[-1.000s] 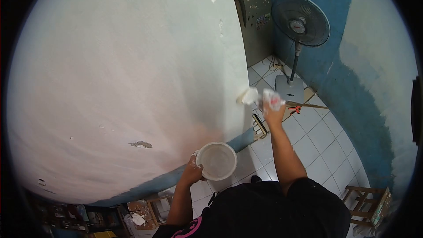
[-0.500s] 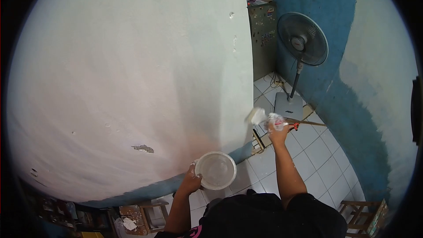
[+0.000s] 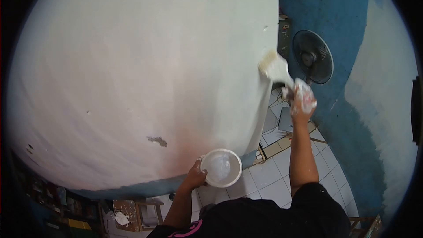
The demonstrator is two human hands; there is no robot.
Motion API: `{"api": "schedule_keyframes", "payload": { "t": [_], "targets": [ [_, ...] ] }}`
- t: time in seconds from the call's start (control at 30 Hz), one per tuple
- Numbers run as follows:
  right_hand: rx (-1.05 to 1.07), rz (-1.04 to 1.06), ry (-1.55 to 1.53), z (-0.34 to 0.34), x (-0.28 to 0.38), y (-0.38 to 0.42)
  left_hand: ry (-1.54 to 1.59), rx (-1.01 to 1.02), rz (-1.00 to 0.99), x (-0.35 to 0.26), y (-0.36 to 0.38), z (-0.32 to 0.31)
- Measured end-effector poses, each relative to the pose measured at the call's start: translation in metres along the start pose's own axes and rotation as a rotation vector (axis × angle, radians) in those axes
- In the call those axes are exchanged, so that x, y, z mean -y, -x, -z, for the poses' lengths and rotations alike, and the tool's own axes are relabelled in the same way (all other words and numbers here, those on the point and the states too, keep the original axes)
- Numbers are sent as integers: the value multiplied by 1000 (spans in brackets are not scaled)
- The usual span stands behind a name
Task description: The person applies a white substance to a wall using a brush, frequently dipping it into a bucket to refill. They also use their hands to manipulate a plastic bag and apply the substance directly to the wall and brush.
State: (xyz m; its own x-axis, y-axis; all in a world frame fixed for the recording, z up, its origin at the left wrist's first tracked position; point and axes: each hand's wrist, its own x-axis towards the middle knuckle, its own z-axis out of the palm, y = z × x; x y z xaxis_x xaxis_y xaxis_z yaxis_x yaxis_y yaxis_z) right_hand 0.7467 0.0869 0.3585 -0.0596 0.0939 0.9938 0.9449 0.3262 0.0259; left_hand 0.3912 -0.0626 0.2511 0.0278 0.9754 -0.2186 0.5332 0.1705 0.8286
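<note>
My right hand (image 3: 303, 99), smeared with white paint, is closed round the handle of a wide paintbrush (image 3: 277, 68). The brush's pale bristles meet the right-hand edge of the whitish wall (image 3: 167, 70), near the corner. Low in front of me, my left hand (image 3: 195, 175) grips the rim of a round white plastic tub (image 3: 221, 168), thumb over the near side. Whitish paint shows inside the tub. A grey patch of chipped plaster (image 3: 157, 141) marks the lower wall.
Beyond the wall's edge stands a fan (image 3: 313, 57) before a partly painted blue wall (image 3: 324, 9). A wooden stool (image 3: 128, 216) is at lower left, another wooden piece (image 3: 365, 227) at lower right. White tiles (image 3: 273, 185) cover the floor.
My right hand has raised the brush from low beside the wall's edge up onto the wall surface. The tub stays in my left hand, and the view has shifted slightly.
</note>
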Motion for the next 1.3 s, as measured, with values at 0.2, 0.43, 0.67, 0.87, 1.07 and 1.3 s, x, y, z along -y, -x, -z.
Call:
{"api": "schedule_keyframes", "payload": {
  "t": [0.2, 0.43, 0.67, 0.87, 1.07, 1.3],
  "targets": [
    [146, -943, -797, 12, 38, 34, 192, 78, 30, 32, 7, 42],
    [-26, 80, -336, 52, 167, -174, 237, 109, -120, 62, 21, 102],
    [412, 733, -451, 48, 296, -167, 243, 139, -115, 90, 55, 158],
    [452, 687, -436, 27, 302, -165, 253, 94, -168, 121, 65, 178],
    [550, 715, -542, 8, 243, -231, 209, 144, -167, 121, 66, 191],
    [160, 496, -178, -3, 189, -238, 214, 169, -173, 92, 51, 161]
  ]
}}
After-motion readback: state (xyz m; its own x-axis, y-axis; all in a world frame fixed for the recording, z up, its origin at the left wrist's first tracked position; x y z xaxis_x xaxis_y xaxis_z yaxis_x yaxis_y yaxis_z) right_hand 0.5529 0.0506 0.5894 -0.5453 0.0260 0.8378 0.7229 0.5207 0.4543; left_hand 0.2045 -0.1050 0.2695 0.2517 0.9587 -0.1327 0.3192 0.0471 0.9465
